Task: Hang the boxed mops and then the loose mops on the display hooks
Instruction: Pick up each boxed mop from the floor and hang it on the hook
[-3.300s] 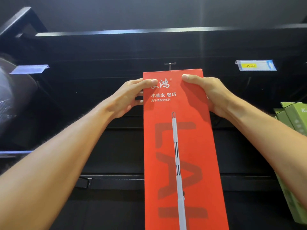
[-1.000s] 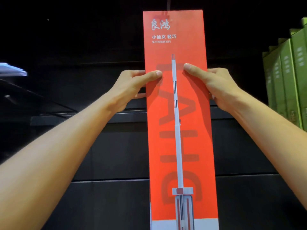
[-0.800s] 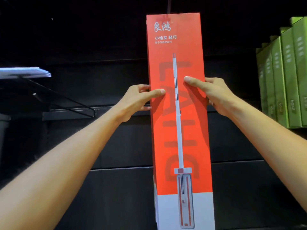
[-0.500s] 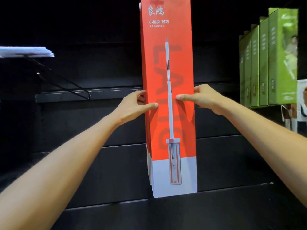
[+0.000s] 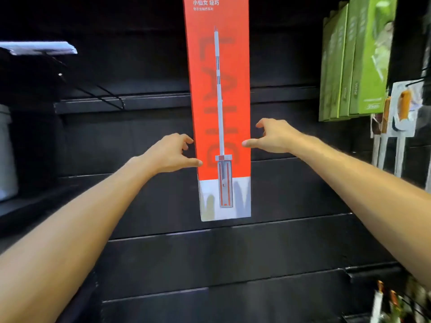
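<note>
Hanging against the black display wall (image 5: 291,194), the tall red-and-white cardboard mop box (image 5: 221,101) sits between the spread left hand (image 5: 171,155) and right hand (image 5: 275,136); both should withdraw slowly, ready to steady any swing.

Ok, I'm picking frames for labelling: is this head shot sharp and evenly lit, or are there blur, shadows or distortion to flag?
Head view: uneven light, with a bright orange mop box against a near-black display wall; finger-like shadows on the box's white base; green boxes and right edge smeared; wide-angle stretch on the forearms; left hand and right hand fairly sharp.
</note>
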